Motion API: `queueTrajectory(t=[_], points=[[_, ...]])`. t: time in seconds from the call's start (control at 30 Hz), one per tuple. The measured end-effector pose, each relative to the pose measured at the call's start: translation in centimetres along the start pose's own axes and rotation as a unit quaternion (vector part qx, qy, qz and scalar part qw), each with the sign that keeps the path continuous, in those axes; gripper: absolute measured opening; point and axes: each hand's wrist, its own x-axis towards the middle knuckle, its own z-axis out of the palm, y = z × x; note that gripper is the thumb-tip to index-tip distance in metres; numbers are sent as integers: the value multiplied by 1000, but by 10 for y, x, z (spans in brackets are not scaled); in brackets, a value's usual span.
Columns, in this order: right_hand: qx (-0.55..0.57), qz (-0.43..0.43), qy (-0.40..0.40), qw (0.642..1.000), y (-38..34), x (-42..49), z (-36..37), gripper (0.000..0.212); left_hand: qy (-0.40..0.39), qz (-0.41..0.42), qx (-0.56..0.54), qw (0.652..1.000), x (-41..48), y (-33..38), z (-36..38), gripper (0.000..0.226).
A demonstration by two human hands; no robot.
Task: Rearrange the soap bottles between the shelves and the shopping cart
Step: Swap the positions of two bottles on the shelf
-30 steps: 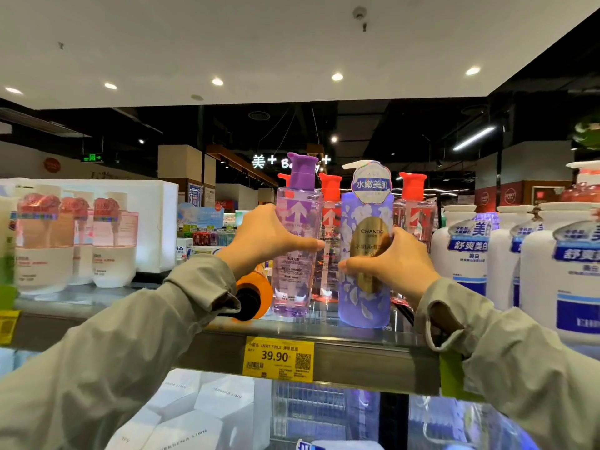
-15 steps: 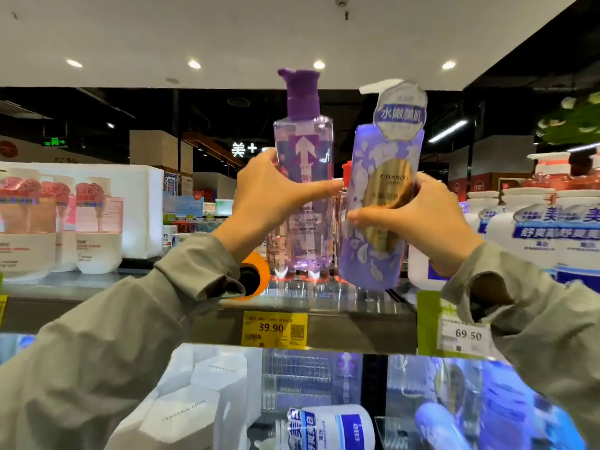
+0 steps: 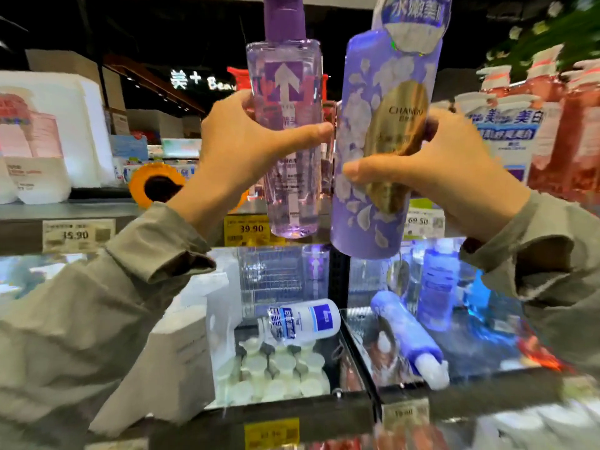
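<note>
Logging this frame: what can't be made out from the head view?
Head view only:
- Pump tops of the clear purple bottle and the floral lilac bottle: cut off by the top edge.
- Far-side fingers of the left hand and right hand: hidden behind the bottles they grip.
- Lower yellow price tag: digits blurred.
- Shopping cart: not in view.

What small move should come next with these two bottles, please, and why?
Probably lower both toward the cart, out of view: the left hand grips the clear purple bottle, the right hand the lavender floral bottle, both already off the upper shelf.
</note>
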Motion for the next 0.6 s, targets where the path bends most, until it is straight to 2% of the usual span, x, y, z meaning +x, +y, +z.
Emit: queueTrajectory(t=[0.07,0.3,0.43,0.6], points=[[-11,12,-4,1000,3,-16,1,37,-14,-7,3,1000,-14,-5,1,80],[-10,63,49,997,37,-63,4,64,-43,-27,-21,998,-68,-23,12,74],[-37,73,56,995,64,-87,-1,56,-25,-31,-17,999,-96,-30,32,70],[-85,94,56,990,110,-112,-8,58,-37,-67,-19,997,-126,-41,65,65]])
